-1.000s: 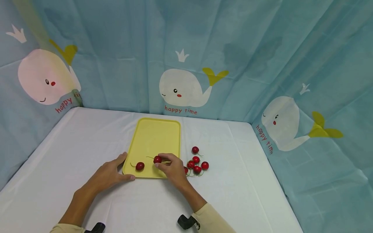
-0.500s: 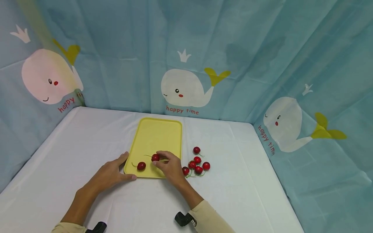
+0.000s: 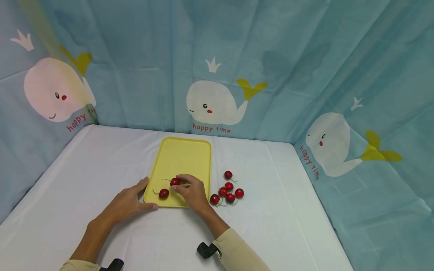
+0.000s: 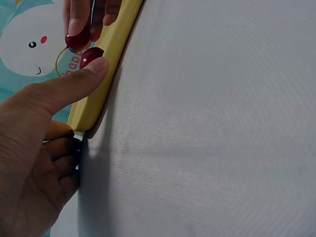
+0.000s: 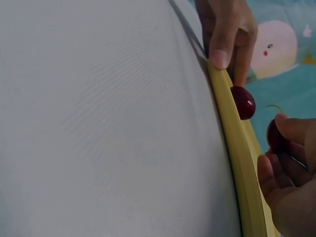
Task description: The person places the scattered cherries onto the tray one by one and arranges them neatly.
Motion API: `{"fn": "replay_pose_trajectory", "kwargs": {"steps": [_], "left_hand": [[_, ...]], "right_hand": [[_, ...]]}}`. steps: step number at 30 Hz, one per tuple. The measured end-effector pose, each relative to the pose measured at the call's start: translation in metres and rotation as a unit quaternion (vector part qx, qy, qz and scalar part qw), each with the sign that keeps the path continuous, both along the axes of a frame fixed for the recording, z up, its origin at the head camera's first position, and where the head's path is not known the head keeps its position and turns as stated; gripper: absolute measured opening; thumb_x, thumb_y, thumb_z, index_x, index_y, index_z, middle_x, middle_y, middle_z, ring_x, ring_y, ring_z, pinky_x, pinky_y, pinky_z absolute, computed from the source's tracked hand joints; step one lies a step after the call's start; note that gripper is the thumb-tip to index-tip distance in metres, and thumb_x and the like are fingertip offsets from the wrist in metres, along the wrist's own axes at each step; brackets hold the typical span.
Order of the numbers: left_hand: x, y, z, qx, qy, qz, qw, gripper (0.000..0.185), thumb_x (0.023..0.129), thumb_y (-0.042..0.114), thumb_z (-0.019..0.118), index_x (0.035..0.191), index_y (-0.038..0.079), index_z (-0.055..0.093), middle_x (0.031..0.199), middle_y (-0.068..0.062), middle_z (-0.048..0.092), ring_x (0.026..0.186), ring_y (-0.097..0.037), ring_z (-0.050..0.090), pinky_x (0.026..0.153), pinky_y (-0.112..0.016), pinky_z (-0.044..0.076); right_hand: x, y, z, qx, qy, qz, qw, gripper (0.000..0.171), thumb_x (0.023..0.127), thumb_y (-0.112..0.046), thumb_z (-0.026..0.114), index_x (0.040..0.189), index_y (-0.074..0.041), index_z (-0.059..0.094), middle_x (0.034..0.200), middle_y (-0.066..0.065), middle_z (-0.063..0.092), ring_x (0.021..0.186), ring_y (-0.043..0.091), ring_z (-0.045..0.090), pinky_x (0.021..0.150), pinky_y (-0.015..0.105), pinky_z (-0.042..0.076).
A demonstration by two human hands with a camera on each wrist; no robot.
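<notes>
Between thumb and fingertips, my right hand pinches a dark red cherry over the near part of a yellow tray. The cherry's thin stem points left. Just below and to its left, another cherry lies on the tray with its stem to the left. My left hand holds the tray's near left corner, thumb at the front rim and the other fingers along the left side. In the right wrist view the held cherry shows between the thumb and fingers.
Several more cherries with green stems lie in a loose group on the white tablecloth, right of the tray. One cherry lies a little farther back. A blue curtain with printed whales hangs around the table's back and sides.
My right hand has moved left over the tray with the cherry, nearer to the one lying there. My left hand stays at the tray's corner.
</notes>
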State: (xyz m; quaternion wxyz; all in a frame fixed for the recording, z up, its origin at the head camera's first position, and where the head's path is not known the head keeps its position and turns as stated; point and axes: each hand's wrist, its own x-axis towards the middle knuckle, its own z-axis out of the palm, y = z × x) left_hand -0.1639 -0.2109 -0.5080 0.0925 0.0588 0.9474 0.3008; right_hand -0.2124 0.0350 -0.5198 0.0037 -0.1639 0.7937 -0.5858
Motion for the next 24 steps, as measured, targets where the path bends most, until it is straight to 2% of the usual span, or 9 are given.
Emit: {"fn": "replay_pose_trajectory", "kwargs": {"steps": [7,16,24], "left_hand": [[0.001,0.000,0.000,-0.001,-0.010,0.005,0.9999,0.125,0.079,0.068,0.084,0.165,-0.003,0.027,0.165,-0.032,0.036,0.148,-0.056,0.039,0.114,-0.072,0.040],[-0.001,0.001,-0.003,-0.001,-0.008,0.006,1.0000,0.125,0.080,0.069,0.082,0.165,-0.004,0.027,0.164,-0.032,0.036,0.148,-0.057,0.039,0.114,-0.073,0.039],[-0.001,0.001,-0.001,-0.005,-0.007,0.004,1.0000,0.125,0.080,0.069,0.083,0.165,-0.004,0.027,0.164,-0.033,0.037,0.146,-0.057,0.041,0.113,-0.072,0.040]], "right_hand": [[-0.006,-0.008,0.001,0.021,-0.011,-0.001,1.000,0.035,0.092,-0.016,0.085,0.125,-0.006,0.077,0.110,0.003,0.080,0.099,0.006,0.072,0.086,0.019,0.059],[-0.012,-0.016,0.002,0.062,-0.013,0.000,0.998,0.036,0.091,-0.019,0.086,0.124,-0.007,0.078,0.109,0.002,0.080,0.100,0.007,0.072,0.093,0.022,0.058],[-0.019,-0.022,-0.001,0.076,-0.038,-0.005,0.996,0.033,0.090,-0.018,0.087,0.121,-0.009,0.079,0.102,-0.003,0.079,0.092,0.001,0.068,0.087,0.018,0.057]]}}
